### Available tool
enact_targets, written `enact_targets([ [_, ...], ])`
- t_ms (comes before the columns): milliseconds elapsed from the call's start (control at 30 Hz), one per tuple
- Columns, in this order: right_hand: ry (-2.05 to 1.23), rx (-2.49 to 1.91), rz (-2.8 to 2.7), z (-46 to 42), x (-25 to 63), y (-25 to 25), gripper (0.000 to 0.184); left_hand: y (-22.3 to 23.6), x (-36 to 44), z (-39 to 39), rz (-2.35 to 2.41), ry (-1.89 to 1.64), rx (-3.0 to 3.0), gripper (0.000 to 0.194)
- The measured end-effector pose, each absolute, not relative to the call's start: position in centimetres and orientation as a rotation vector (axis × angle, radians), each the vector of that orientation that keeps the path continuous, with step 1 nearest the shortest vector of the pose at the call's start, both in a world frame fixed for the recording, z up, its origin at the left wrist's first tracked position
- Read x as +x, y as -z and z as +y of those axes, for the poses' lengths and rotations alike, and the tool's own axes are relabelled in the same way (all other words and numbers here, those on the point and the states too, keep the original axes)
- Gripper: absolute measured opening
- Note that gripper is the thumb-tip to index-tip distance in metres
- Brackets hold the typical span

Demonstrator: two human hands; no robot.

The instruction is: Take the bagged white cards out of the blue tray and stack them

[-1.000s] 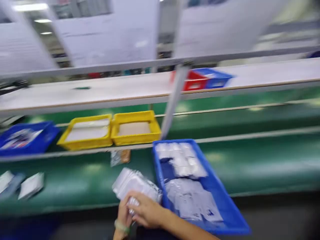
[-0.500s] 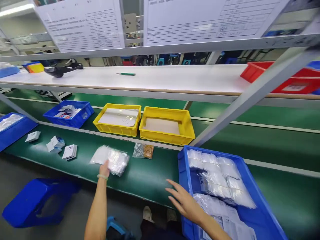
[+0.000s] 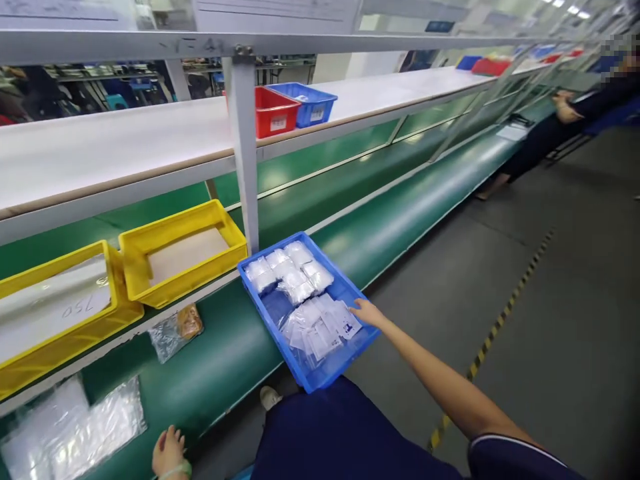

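Resting my left hand (image 3: 169, 452) open-palmed on the green belt's (image 3: 225, 353) edge beside limp, slippery clear bags (image 3: 75, 430); right hand (image 3: 367, 311), fingers loose, touches the blue bin's (image 3: 327, 373) rigid rim, my best hold; its packets (image 3: 320, 323) look light

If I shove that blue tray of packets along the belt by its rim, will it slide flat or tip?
The blue tray would probably slide flat: it is low and wide. Its near corner overhangs the green belt, so pushing outward may tip it. The plastic packets lie loose and look light, so they will likely shift. The right hand touches its rim.
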State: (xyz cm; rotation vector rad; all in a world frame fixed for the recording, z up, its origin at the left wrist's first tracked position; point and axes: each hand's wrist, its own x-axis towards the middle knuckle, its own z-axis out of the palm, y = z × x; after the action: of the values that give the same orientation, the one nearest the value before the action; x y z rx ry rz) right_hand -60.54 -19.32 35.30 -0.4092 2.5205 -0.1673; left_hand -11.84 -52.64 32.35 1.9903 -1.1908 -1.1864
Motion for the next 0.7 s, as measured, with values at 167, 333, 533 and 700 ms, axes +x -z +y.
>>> enact_targets([
  [167, 0.079, -0.330, 2.368, -21.0, -60.8, -32.1, 0.027, -31.2, -16.3, -46.6, -1.097, 1.384, 1.943, 0.023],
  [333, 0.018, -0.336, 2.335, -22.4, -60.1, -30.1, 0.031, -32.8, -20.5, -42.6, -1.239, 1.569, 1.776, 0.044],
  [533, 0.152, -0.576, 2.404, -23.4, -59.4, -30.2, 0.040, -34.7, -24.1, -39.9, -1.381, 1.646, 1.710, 0.067],
  [700, 0.315, -0.779, 2.279, -24.3, -61.4, -30.5, 0.030, -35.6, -25.1, -38.9, -1.419, 1.653, 1.703, 0.069],
])
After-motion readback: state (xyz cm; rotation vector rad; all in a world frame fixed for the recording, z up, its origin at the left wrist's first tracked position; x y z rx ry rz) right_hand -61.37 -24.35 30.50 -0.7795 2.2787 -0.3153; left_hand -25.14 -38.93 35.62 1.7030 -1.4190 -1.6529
